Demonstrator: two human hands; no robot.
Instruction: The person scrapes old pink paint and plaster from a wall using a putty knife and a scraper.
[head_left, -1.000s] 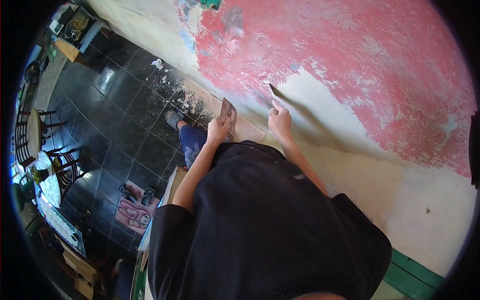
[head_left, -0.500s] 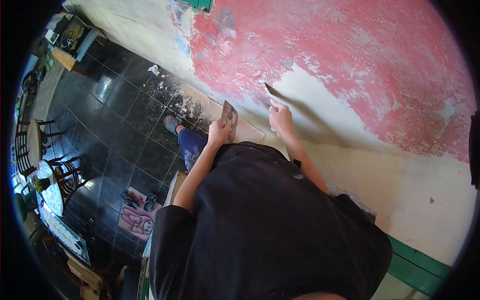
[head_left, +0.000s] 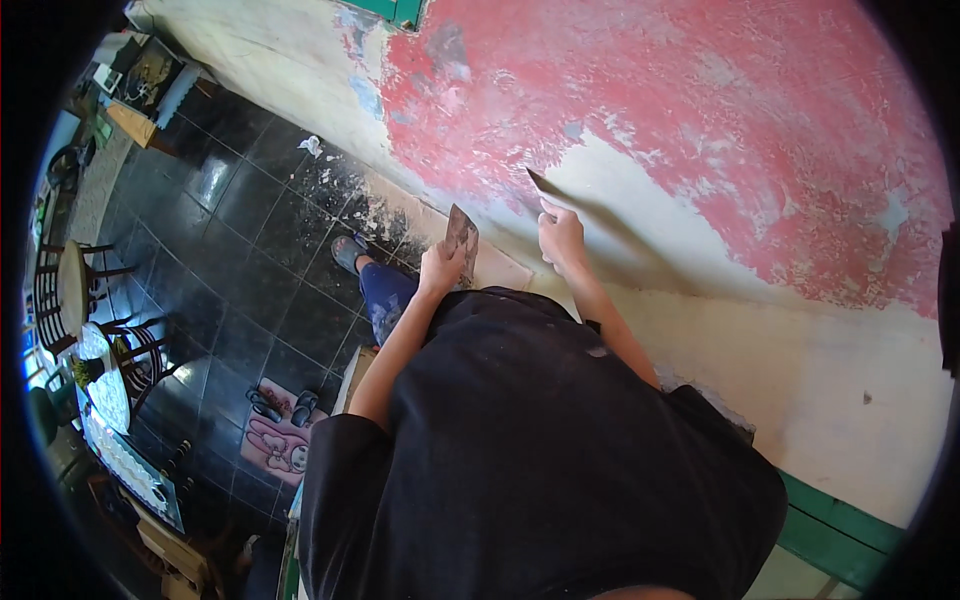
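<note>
In my right hand (head_left: 562, 238) is a putty knife (head_left: 540, 184), gripped by its handle with the blade angled up and left. Its tip is at the wall (head_left: 660, 110), by the border of rough pink paint and a smooth whitish patch (head_left: 625, 195); whether it touches cannot be made out. My left hand (head_left: 442, 268) is closed round a second, wider scraper (head_left: 460, 238), its blade smeared with pale and brownish residue. That one is held low before my body, apart from the wall.
Paint flakes and dust (head_left: 370, 200) litter the dark tiled floor (head_left: 265, 225) along the wall's foot. A pink mat (head_left: 270, 440) with sandals lies to the left, near chairs (head_left: 140, 355) and a round table (head_left: 72, 285). Green trim (head_left: 835, 530) runs at lower right.
The right putty knife's blade has shifted very slightly left along the wall. Both hands keep their grip, and the rest looks nearly the same.
</note>
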